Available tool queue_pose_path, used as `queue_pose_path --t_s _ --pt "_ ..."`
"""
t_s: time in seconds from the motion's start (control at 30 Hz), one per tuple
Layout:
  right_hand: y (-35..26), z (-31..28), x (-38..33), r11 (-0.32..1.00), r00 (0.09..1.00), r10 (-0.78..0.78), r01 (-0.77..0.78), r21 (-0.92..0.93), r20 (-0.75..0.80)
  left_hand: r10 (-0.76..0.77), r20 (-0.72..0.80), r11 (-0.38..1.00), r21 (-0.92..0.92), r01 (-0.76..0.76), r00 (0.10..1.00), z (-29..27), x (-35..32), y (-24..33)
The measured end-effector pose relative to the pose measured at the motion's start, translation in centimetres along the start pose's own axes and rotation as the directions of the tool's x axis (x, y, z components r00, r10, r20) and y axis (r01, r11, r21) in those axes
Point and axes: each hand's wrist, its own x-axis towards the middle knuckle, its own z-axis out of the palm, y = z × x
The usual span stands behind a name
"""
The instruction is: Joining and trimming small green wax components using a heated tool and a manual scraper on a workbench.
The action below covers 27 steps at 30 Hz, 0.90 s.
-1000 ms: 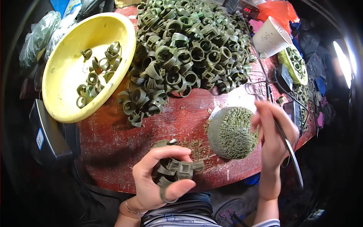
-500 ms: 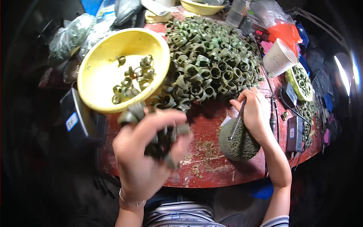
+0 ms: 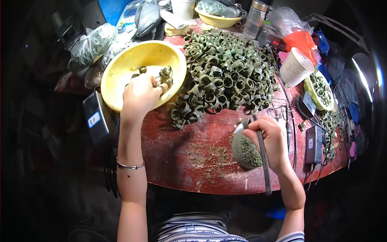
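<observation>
My left hand [image 3: 141,93] reaches into the yellow basin [image 3: 112,86], fingers curled down among several loose green rings [image 3: 166,73]. Its fingertips are mostly hidden, so what they hold does not show. My right hand [image 3: 269,139] is closed around a long, thin, dark tool [image 3: 264,165] whose lower end points toward me. A small dark green piece [image 3: 244,121], perhaps a ring, is by those fingertips. Under that hand sits a rounded pad [image 3: 244,151] coated with green crumbs. A large heap of green rings [image 3: 231,68] lies beyond both hands.
Green crumbs are scattered over the worn red table [image 3: 173,161]. A black box [image 3: 98,117] stands beside the basin. On the right are a white cup [image 3: 296,67], a yellow-green basket of rings [image 3: 321,90], a black power adapter [image 3: 313,144] and cables. Plastic bags [image 3: 93,44] line the back.
My left hand, which held a bunch of green rings over the table, has moved up and left into the basin. My right hand has lifted slightly and swung the tool's free end toward me.
</observation>
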Motion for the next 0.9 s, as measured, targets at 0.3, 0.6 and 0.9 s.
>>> queue_pose_path --t_s 0.3,0.6,0.9 --pt "-2.8 -0.1 -3.3 0.945 0.999 -0.053 0.048 0.324 0.006 0.075 -0.049 0.996 -0.050 -0.077 0.996 -0.5 0.1 -0.5" --pt "-4.3 1.1 -4.6 0.907 0.994 -0.017 0.060 0.417 -0.105 0.076 -0.401 0.910 -0.346 -0.228 0.913 -2.8 -3.4 3.2" --pt "-4.4 3.1 -5.3 0.840 0.985 0.075 0.023 0.543 -0.157 0.386 0.063 0.272 -0.961 -0.049 0.920 0.8 -14.2 6.0"
